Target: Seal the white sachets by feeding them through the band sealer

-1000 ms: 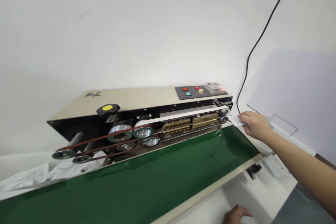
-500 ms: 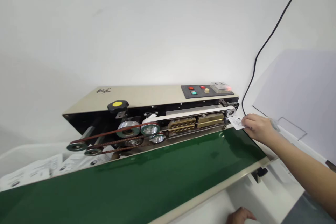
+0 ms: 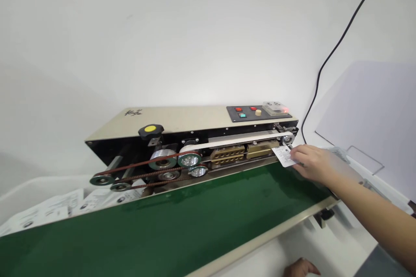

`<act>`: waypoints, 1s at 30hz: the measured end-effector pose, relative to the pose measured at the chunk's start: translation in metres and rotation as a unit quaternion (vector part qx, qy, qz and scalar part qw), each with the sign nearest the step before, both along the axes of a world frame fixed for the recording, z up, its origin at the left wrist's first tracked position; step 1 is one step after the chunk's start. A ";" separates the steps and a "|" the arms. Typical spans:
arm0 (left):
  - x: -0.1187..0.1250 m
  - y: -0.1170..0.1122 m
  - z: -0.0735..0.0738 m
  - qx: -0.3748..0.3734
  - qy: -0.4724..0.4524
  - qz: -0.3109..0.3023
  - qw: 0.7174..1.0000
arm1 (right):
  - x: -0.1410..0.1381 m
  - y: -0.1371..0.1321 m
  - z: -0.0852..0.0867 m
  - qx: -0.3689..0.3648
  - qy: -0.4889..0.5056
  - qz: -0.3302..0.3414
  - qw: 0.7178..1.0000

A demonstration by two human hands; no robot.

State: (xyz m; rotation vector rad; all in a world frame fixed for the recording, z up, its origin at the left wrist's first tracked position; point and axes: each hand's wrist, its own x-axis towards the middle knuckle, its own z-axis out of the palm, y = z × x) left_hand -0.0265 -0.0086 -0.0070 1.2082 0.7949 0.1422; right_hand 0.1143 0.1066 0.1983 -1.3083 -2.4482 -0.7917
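My right hand (image 3: 308,162) is closed, thumb against fingers, on the edge of a small white printed packet (image 3: 283,156). The packet is at the right end of a band sealer (image 3: 182,119), just below its end roller (image 3: 287,139) and over the green conveyor belt (image 3: 182,225). Whether its edge is in between the sealer's bands I cannot tell. Part of my left hand (image 3: 299,268) shows at the bottom edge, below the conveyor. Its fingers are mostly cut off, with a sliver of something white beside them.
Pulleys with brown drive belts (image 3: 143,164) stick out at the sealer's left. Behind the conveyor lies a pile of white printed packets (image 3: 42,214). Clear plastic bags (image 3: 338,156) lie beyond my right hand. A black cable (image 3: 341,37) hangs along the wall.
My right hand has moved left and slightly down with the packet, which now reaches further along the sealer's front and tilts more. The view has shifted slightly left.
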 end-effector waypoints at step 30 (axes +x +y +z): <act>-0.023 -0.011 0.018 0.002 -0.020 0.056 0.998 | -0.046 -0.169 -0.062 -0.089 0.414 -0.232 0.875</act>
